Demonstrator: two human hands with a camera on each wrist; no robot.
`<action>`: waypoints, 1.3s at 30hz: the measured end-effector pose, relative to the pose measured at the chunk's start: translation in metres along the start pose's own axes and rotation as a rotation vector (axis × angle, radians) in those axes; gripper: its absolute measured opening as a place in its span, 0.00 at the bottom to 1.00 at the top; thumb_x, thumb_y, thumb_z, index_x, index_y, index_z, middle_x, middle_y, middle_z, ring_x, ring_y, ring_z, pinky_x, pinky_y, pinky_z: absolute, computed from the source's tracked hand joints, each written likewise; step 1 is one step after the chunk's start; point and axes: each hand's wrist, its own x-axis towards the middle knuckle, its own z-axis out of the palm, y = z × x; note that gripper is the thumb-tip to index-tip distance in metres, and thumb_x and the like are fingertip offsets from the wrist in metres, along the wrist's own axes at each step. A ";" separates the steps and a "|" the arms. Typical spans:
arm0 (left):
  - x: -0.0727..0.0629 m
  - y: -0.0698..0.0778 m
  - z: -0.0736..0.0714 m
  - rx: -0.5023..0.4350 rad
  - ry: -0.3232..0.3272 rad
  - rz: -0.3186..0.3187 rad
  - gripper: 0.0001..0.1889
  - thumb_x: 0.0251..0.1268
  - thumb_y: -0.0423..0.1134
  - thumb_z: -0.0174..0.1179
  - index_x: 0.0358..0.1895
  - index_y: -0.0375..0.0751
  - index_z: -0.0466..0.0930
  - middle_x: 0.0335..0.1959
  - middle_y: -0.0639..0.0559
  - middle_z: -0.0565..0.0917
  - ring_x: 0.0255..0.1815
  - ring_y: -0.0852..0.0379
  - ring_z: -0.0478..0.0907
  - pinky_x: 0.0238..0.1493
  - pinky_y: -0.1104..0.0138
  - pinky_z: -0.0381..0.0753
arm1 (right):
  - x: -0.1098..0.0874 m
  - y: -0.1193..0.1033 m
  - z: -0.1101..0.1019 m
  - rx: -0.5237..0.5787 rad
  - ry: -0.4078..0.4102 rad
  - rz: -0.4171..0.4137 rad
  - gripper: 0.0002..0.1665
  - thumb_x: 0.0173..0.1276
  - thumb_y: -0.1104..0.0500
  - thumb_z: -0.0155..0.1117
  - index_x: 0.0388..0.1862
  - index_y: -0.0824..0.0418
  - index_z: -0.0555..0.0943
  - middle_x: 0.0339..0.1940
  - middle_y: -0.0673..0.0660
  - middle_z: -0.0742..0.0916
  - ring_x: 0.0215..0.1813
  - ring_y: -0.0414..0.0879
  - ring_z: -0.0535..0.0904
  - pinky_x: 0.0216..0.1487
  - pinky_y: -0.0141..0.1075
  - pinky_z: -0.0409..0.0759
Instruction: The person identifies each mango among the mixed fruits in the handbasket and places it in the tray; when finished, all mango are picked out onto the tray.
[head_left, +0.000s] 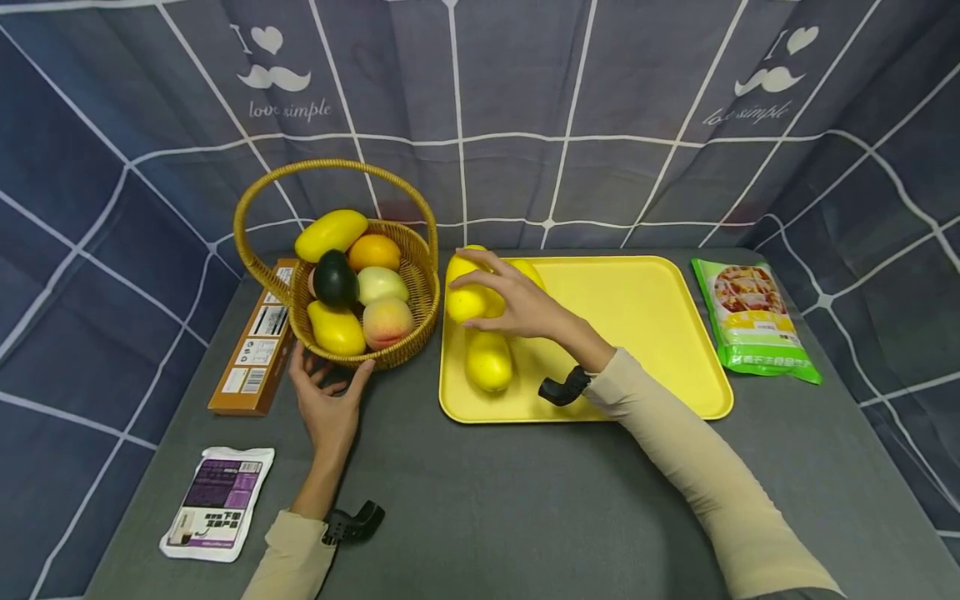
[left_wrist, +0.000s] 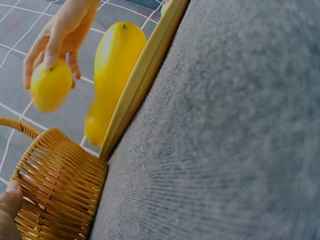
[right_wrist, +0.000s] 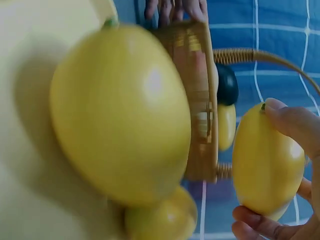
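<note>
My right hand (head_left: 525, 304) grips a yellow oval fruit (right_wrist: 267, 160) with a small green stem, above the left end of a yellow tray (head_left: 615, 333). Thumb and fingers clasp opposite ends of it. Another yellow fruit (head_left: 489, 361) lies in the tray just below this hand, and more yellow fruit (head_left: 528, 271) is partly hidden behind the hand. My left hand (head_left: 330, 408) holds the near side of a wicker basket (head_left: 408, 348), thumb (left_wrist: 14, 192) against the weave. Inside are a peach (head_left: 387, 322), a dark green avocado (head_left: 335, 279), an orange (head_left: 375, 252), a pale green fruit (head_left: 381, 285) and yellow mangoes (head_left: 331, 235).
A brown box (head_left: 251, 358) with white labels lies left of the basket, partly beneath it. Nearer me is a white and purple pouch (head_left: 217, 504). A green food packet (head_left: 756, 317) lies right of the tray. Dark checked cloth (head_left: 510, 100) hangs around the grey table.
</note>
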 end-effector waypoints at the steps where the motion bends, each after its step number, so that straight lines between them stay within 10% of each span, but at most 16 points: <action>1: 0.000 0.000 0.000 0.000 0.000 -0.001 0.51 0.54 0.43 0.74 0.77 0.59 0.50 0.70 0.47 0.65 0.62 0.51 0.70 0.44 0.70 0.73 | -0.003 0.004 -0.003 0.005 0.001 0.013 0.29 0.59 0.45 0.74 0.60 0.46 0.78 0.77 0.54 0.63 0.76 0.52 0.60 0.69 0.51 0.67; 15: -0.010 0.041 -0.002 -0.008 -0.017 0.005 0.48 0.56 0.34 0.71 0.77 0.38 0.49 0.69 0.34 0.64 0.62 0.41 0.70 0.46 0.59 0.73 | -0.054 0.058 -0.048 0.054 0.029 0.192 0.30 0.58 0.52 0.76 0.60 0.49 0.79 0.78 0.54 0.61 0.69 0.54 0.67 0.47 0.52 0.74; 39: -0.009 0.039 -0.001 -0.013 -0.015 -0.002 0.48 0.57 0.35 0.71 0.77 0.38 0.49 0.70 0.34 0.63 0.62 0.41 0.69 0.46 0.60 0.73 | -0.098 0.104 -0.056 0.041 -0.090 0.377 0.36 0.57 0.55 0.77 0.66 0.51 0.76 0.79 0.59 0.54 0.71 0.62 0.62 0.50 0.51 0.77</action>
